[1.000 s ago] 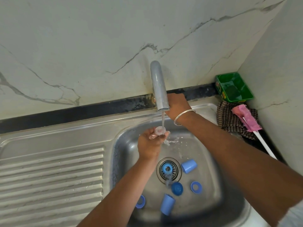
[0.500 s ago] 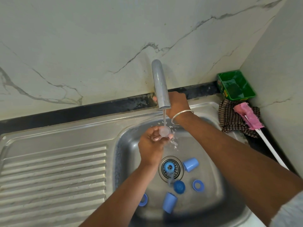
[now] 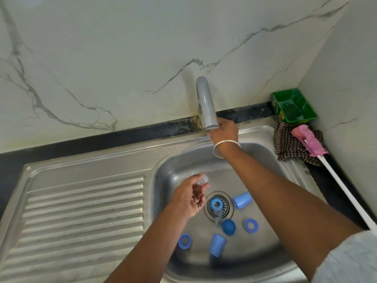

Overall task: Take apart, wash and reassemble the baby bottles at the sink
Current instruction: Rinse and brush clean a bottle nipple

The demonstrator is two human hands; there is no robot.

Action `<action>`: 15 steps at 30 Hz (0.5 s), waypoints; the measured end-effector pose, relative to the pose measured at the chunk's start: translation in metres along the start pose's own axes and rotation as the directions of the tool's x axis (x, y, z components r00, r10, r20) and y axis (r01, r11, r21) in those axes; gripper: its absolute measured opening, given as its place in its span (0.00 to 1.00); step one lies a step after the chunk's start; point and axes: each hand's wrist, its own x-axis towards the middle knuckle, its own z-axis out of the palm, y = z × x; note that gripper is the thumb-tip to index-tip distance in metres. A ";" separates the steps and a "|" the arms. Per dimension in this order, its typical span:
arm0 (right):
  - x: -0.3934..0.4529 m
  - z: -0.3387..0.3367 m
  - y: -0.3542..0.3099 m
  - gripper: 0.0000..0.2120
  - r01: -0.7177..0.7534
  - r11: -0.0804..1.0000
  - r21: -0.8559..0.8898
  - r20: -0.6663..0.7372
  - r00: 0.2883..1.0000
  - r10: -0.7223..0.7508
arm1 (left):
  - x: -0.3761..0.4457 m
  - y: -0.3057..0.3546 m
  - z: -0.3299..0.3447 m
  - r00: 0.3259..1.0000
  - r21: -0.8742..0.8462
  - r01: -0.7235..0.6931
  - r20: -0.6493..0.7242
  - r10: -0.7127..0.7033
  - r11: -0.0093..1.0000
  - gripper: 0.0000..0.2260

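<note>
Now her left hand (image 3: 190,196) pinches a clear teat (image 3: 202,179) over the sink (image 3: 163,176); her right hand (image 3: 224,130) reaches behind the tap (image 3: 206,104), grip unclear.

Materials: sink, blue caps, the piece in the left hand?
Sink: looks like stainless steel, brushed grey with soft reflections. Blue caps: likely plastic, opaque, matte, uniform colour. Piece pinched by the left hand: clear, probably silicone or plastic; too small to say.
</note>
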 end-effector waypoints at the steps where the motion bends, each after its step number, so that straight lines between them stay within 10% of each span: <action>1: -0.002 -0.002 -0.001 0.08 -0.095 0.991 0.090 0.025 0.995 0.093 | -0.001 -0.003 -0.004 1.000 -0.018 0.021 0.017 -0.021 1.000 0.15; 9: -0.095 -0.043 0.057 0.07 -0.531 0.831 0.166 0.187 0.844 0.502 | -0.002 -0.042 -0.040 0.995 -0.156 0.092 0.062 -0.083 0.984 0.07; 15: -0.163 -0.055 0.103 0.04 -0.575 0.817 -0.041 0.199 0.797 0.571 | -0.013 -0.072 -0.048 0.996 -0.007 0.006 0.093 -0.005 1.000 0.07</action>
